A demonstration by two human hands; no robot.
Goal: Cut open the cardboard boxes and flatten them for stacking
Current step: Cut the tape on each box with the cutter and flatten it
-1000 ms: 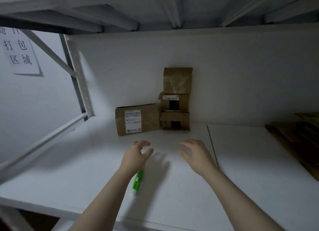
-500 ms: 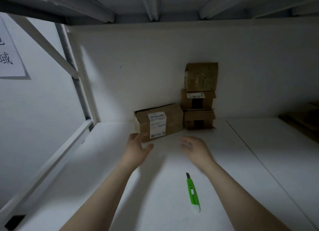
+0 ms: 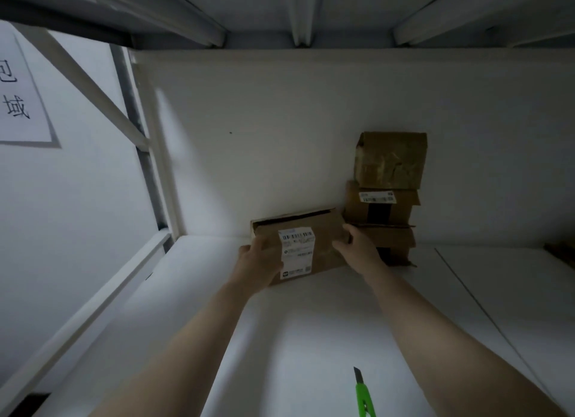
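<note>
Both hands on the labelled box (image 3: 323, 230). Left hand (image 3: 259, 261) grips its left end, thumb over the front face. Right hand (image 3: 361, 251) wraps the right end, fingers curled on the edge. The box sits at the back of the shelf (image 3: 311, 339), up against the back wall (image 3: 280, 136), with its right end just beside the stack (image 3: 385, 195) of three more boxes.

Progress: early, I'd say. This box still holds its shape. There's a dark slit along its top edge; can't tell if it's cut or just loose. The stack looks untouched, with dark tape on the middle one. The cutter (image 3: 362, 395) lies on the shelf between my forearms, blade out, in neither hand. All the cutting and flattening is left to do.

Room: lots of bare shelf toward me to drag the box onto. It's tight on the right against the stack, so pulling crooked could topple it. The upper shelf (image 3: 298, 12) is low overhead. The post (image 3: 140, 155) is well to the left. The cutter's bare blade points toward the boxes, right in the pull path.
</note>
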